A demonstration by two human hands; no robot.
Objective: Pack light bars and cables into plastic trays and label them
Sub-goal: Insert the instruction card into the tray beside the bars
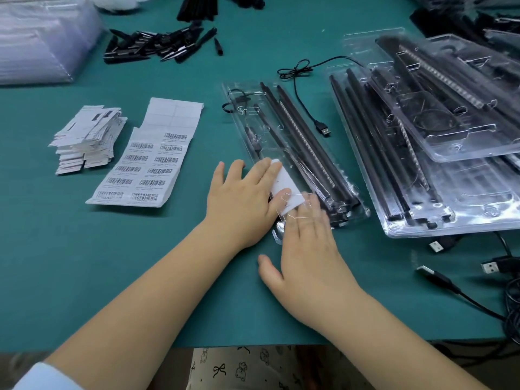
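Head view: both hands flat on a white label at the near end of a packed tray

Clear plastic tray (292, 153) lies on the green table (168, 263), centre-right; holds dark light bars (305, 142) and a coiled black cable (237, 101); long axis runs from far-left to near-right, bars parallel to it; white label (285, 187) sits on the near end; left hand (242, 198) palm down, fingers straight and spread, fingertips on the label's left edge; right hand (306, 249) palm down, fingers straight, pressing the label's near end, blurred; barcode sheet (149, 161) left of the tray; stacked filled trays (439, 136) to the right; loose USB cable (309, 99) between them.
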